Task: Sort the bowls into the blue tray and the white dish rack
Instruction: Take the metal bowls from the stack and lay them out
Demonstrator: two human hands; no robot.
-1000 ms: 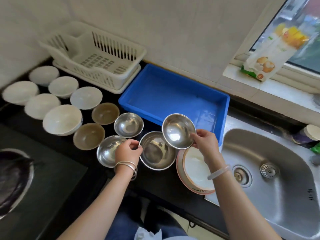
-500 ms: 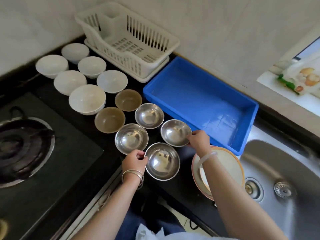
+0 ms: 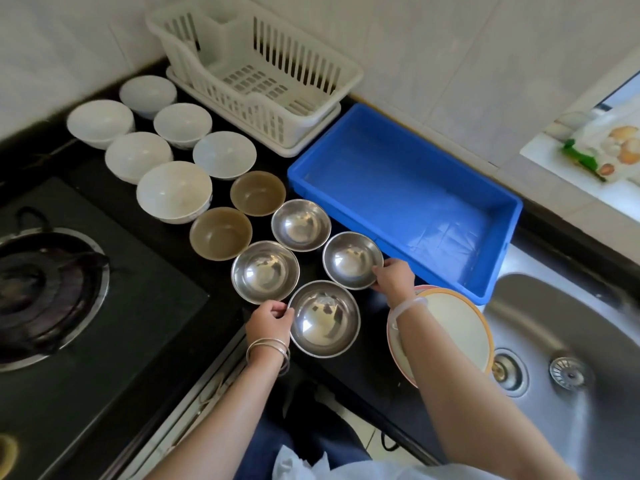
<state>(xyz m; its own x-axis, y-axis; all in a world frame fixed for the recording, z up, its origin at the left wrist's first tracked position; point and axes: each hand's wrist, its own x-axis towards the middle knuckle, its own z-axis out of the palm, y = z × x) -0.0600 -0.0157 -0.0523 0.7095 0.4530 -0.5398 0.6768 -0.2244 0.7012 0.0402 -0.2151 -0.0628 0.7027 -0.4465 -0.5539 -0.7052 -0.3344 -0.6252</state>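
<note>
Several steel bowls sit on the black counter. My left hand [image 3: 270,319] grips the rim of the nearest steel bowl [image 3: 324,319]. My right hand [image 3: 393,278] holds the right rim of another steel bowl [image 3: 352,260], which rests beside the blue tray [image 3: 401,199]. Two more steel bowls [image 3: 265,271] [image 3: 300,224] stand behind. Two brown bowls [image 3: 220,233] [image 3: 257,192] and several white bowls [image 3: 174,190] lie to the left. The white dish rack [image 3: 256,74] stands at the back with nothing in it. The blue tray holds nothing.
A gas hob [image 3: 52,292] fills the left side. A steel sink [image 3: 568,362] lies at the right, with a stack of orange-rimmed plates [image 3: 457,327] on its edge under my right forearm. A printed packet [image 3: 609,150] sits on the window sill.
My right hand has lowered the raised steel bowl onto the counter next to the blue tray. My left hand has shifted onto the nearest steel bowl's rim. The camera view has swung left.
</note>
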